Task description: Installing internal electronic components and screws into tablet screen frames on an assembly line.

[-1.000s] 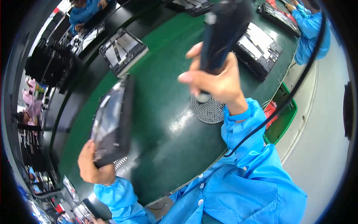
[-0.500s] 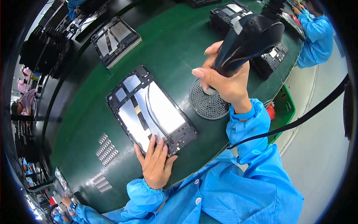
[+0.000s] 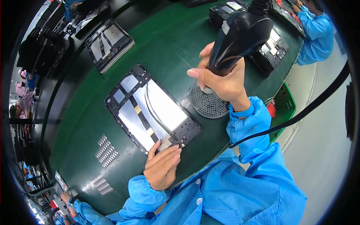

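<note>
At frame centre: progress reads as early, with the panel laid down and the tool not yet on it.
Worktop (image 3: 93,112): a dark green surface runs from lower left to upper right and carries all the parts.
Open tablet chassis (image 3: 152,108): lies flat, back side up, in the middle of the frame; its black rim, pale shield plates and a thin dark cable across them are exposed. No cover is on it.
Electric screwdriver (image 3: 240,35): a black powered tool at upper right, held above the worktop with its tip over the round tray, apart from the chassis; a black cord trails off to the right edge.
Right hand (image 3: 221,80): its grip is wrapped tight around the screwdriver body.
Left hand (image 3: 163,167): lies flat, fingers together and not closed on anything, pressing the near lower corner of the chassis.
Round perforated tray (image 3: 208,101): sits just right of the chassis, under the tool tip; whether the tip touches it I cannot tell.
What is left: as I judge it, the fastening on the chassis remains to be done.
Other chassis (image 3: 108,45): at upper left, well apart.
</note>
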Motion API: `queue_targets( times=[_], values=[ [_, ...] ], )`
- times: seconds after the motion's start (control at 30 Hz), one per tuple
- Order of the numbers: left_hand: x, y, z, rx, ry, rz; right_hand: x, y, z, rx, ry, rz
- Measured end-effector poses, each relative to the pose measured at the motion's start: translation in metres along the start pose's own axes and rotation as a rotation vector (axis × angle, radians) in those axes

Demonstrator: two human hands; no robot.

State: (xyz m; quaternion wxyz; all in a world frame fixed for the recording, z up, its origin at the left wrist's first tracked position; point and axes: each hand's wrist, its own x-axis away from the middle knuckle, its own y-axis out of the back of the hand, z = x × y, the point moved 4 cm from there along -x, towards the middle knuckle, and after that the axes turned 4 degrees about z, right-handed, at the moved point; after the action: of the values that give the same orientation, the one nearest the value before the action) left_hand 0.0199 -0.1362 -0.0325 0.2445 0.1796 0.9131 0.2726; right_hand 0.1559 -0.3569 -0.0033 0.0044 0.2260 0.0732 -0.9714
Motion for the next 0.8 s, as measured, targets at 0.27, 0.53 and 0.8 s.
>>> queue_targets(
  times=[0.27,0.53,0.8],
  values=[
    [-0.005,0.017,0.001,-0.043,0.073,-0.177,0.0,0.014,-0.005,-0.051,0.016,-0.01],
    [0.022,0.047,0.038,0.072,0.363,-0.387,-0.001,0.006,-0.006,-0.016,0.028,0.019],
    [0.034,0.063,0.061,0.263,0.528,-0.483,-0.003,0.001,-0.008,-0.078,-0.026,0.019]
  ],
)
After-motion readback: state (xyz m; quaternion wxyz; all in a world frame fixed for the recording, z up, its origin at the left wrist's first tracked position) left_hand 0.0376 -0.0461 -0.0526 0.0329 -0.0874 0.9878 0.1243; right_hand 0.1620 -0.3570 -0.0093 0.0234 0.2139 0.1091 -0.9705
